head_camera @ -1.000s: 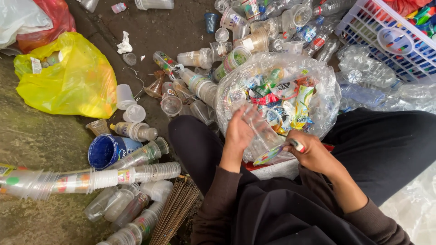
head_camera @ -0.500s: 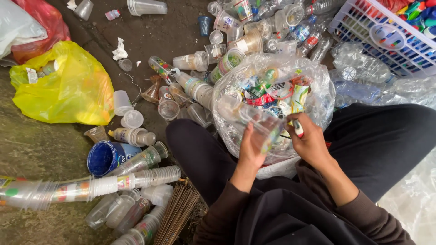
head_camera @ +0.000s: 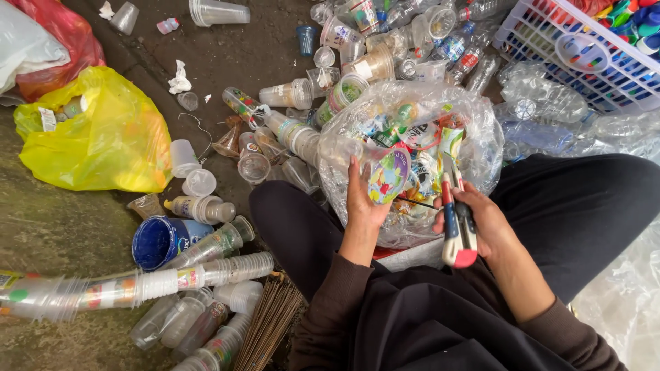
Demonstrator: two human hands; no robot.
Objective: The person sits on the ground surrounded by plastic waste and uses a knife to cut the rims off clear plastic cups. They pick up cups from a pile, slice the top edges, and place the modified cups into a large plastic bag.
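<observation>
My left hand (head_camera: 363,200) holds a clear plastic cup (head_camera: 382,170) with a colourful foil lid, tilted over the open mouth of a clear plastic bag (head_camera: 474,148) stuffed with peeled colourful lids and scraps. My right hand (head_camera: 481,220) grips a red, white and blue utility cutter (head_camera: 455,220), its blade pointing up toward the cup's lid. Both hands hover between my knees, above my dark trousers (head_camera: 289,220).
Several loose clear cups and bottles (head_camera: 357,48) litter the ground ahead. A long stack of nested cups (head_camera: 137,285) and a blue tub (head_camera: 159,242) lie at left, near a yellow bag (head_camera: 96,137). A white basket (head_camera: 584,55) sits top right. A broom (head_camera: 269,330) lies below.
My left hand has turned the cup so its colourful lid faces up. My right hand has drawn back toward me, and the cutter is now in full view.
</observation>
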